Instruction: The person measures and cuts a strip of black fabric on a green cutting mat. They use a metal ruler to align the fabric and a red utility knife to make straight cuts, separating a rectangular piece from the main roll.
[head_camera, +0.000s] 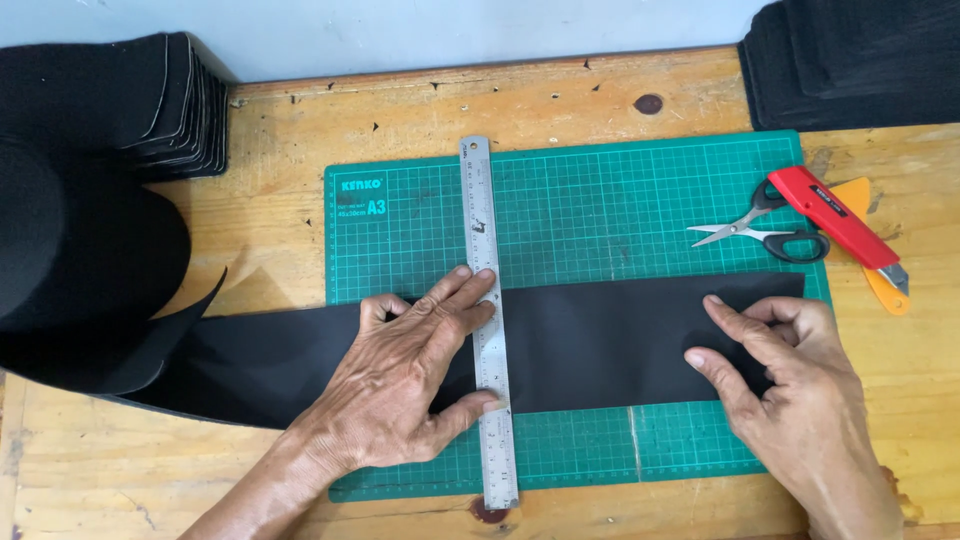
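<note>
Ruler (489, 320) lay crosswise over the left-to-right black strip (620, 340), pinned by the flat left hand (415, 375); the right hand (780, 375) pressed the strip's end, fingers loosely spread.

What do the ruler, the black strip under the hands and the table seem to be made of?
The ruler looks like steel: silver-grey, brushed, with a dull sheen. The black strip seems to be thin matte foam or felt, since it lies flat and unrolls from a curling roll; which one, I cannot tell. The table is light varnished wood, with visible grain and a dark knot.
</note>
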